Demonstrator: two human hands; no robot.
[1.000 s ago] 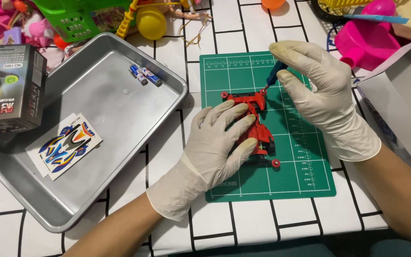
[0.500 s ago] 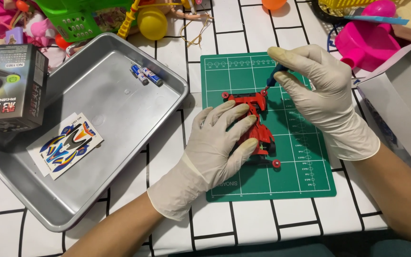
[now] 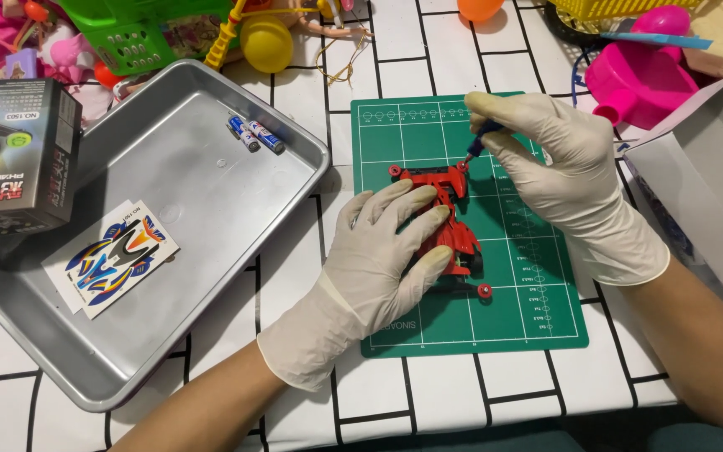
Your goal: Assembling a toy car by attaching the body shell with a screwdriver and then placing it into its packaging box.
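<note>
A red toy car chassis (image 3: 453,222) lies on a green cutting mat (image 3: 546,301), in the upper middle part of the mat, with small red rollers sticking out at its corners. The left hand (image 3: 378,259), in a pale glove, lies flat over the left side of the car, and its fingers (image 3: 416,226) are spread and press on the red body, so they hold it down and do not close around it. The right hand (image 3: 571,188), also gloved, is just right of the car; its fingers (image 3: 495,113) are clenched around a small screwdriver (image 3: 480,141) with a dark blue handle, and the tip touches the upper end of the car. Left of the mat stands a wide metal tray (image 3: 69,335) on the surface (image 3: 462,393), which has a white cloth with black lines. In the tray, near the rim closest to the mat, lie two small batteries (image 3: 254,134) side by side, and farther left is a sheet of colourful stickers (image 3: 110,264). A dark cardboard box (image 3: 14,163) rests on the far left rim of the tray. Right of the mat there is a grey open box (image 3: 705,184); I cannot tell what is inside it. Above the mat are a pink plastic container (image 3: 638,75), a yellow ball (image 3: 266,43) and a green basket (image 3: 135,29) among other toys.
</note>
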